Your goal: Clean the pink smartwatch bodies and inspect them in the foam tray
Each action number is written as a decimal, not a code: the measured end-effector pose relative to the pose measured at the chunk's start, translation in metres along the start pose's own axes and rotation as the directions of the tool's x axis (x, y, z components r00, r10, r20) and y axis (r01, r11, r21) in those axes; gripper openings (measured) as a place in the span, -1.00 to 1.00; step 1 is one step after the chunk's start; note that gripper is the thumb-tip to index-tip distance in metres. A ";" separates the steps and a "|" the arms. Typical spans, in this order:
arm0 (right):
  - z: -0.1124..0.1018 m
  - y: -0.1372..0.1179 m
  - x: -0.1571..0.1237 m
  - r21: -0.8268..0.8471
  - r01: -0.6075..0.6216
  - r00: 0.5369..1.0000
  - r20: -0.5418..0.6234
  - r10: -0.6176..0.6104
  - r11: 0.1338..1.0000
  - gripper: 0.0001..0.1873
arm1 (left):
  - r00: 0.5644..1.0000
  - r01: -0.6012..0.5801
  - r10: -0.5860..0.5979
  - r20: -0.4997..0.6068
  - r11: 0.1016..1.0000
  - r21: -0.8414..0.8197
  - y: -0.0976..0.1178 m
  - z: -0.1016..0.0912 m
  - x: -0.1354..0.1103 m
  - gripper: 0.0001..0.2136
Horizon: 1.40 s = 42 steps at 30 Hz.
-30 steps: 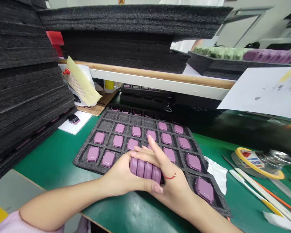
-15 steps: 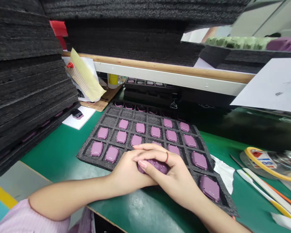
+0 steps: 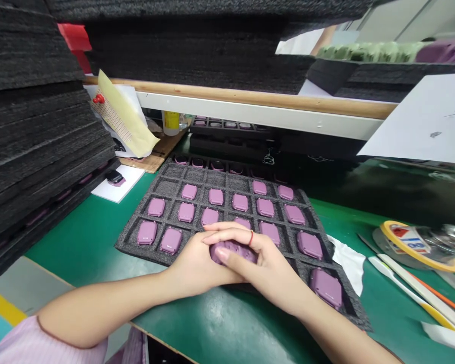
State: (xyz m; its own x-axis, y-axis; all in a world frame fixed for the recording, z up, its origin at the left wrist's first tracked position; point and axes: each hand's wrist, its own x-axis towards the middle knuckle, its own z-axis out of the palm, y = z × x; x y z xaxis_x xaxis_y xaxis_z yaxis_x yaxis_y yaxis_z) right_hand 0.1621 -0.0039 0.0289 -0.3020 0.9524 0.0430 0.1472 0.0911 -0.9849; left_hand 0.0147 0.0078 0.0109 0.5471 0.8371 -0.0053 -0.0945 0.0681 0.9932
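Together, the left hand (image 3: 197, 264) and right hand (image 3: 270, 264) were clasped round some purple cases (image 3: 239, 249), over the near edge of the black foam tray (image 3: 167, 187).

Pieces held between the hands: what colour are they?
The held pieces are purple, seen best in the head view, though partly covered.

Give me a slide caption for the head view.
Left hand and right hand clasp purple cases by a gridded foam tray.
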 end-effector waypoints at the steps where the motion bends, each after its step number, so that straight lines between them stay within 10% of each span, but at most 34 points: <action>1: 0.000 -0.001 0.000 -0.017 -0.005 1.000 0.001 0.005 1.000 -0.86 | 1.000 -0.006 0.006 -0.004 1.000 0.001 0.000 0.000 0.000 -0.64; 9: 0.018 0.005 0.004 -0.003 -0.012 0.978 -0.208 0.011 1.000 -0.79 | 0.996 -0.056 0.061 -0.058 0.995 0.085 -0.001 0.004 0.002 -0.65; 15: 0.003 0.007 0.005 0.146 -0.036 0.997 -0.057 0.045 0.989 -0.47 | 0.994 0.090 -0.086 -0.063 0.995 0.051 0.001 0.003 0.000 -0.57; 22: 0.005 0.000 0.002 -0.014 -0.014 0.999 -0.044 0.013 1.000 -0.87 | 0.998 0.029 -0.031 -0.049 0.999 -0.034 0.001 0.002 0.002 -0.64; 29: 0.007 0.009 0.005 0.082 -0.011 0.996 -0.088 0.018 0.997 -0.58 | 0.993 0.086 -0.082 -0.083 0.995 0.047 0.002 0.001 0.001 -0.60; 42: 0.001 0.003 0.001 0.054 -0.061 0.998 0.018 0.060 0.997 -0.83 | 0.993 0.100 -0.103 -0.060 0.994 -0.045 0.001 0.002 0.001 -0.68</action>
State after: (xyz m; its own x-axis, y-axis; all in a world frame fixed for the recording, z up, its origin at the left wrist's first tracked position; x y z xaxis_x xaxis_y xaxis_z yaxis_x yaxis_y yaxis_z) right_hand 0.1617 -0.0027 0.0256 -0.3094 0.9507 -0.0194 0.1146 0.0170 -0.9933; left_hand 0.0168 0.0078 0.0124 0.5033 0.8565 -0.1142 -0.0763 0.1757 0.9815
